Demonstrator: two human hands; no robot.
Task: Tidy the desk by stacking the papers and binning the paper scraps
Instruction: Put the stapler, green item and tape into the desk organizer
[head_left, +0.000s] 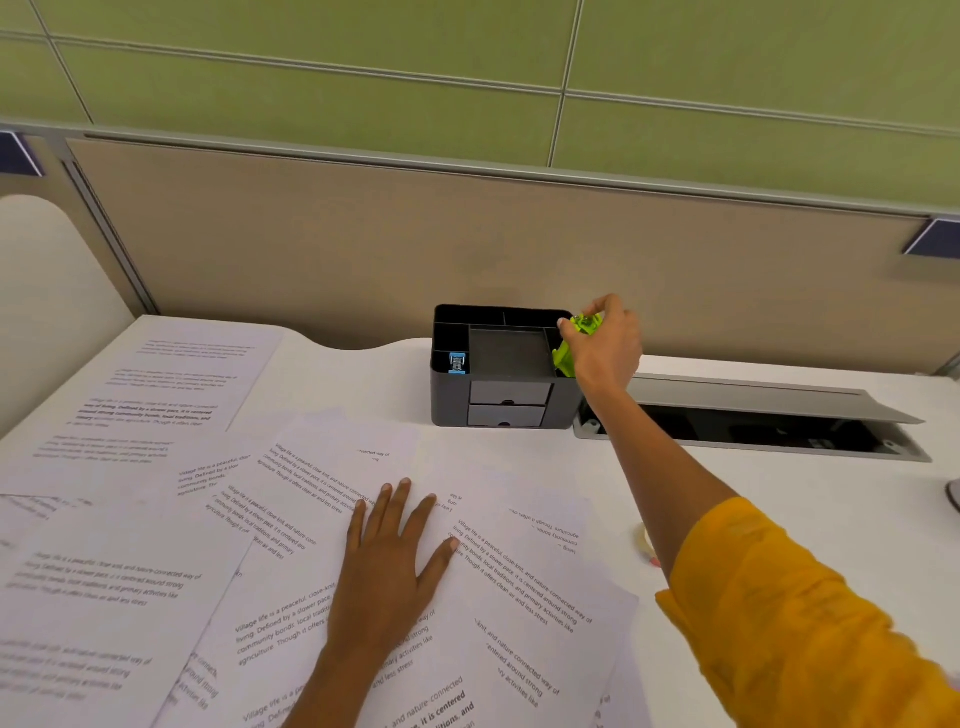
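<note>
The right hand (605, 345) covers much of the green object (569, 349) — its kind cannot be told. The papers (322, 561) run off the left and bottom edges, their far print blurred.

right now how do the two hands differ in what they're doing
The left hand lies flat, fingers spread, palm down on the scattered printed papers; the right hand is raised at the black desk organizer, fingers closed on a green stapler. The left is empty and near; the right reaches far. Both are bare.
</note>
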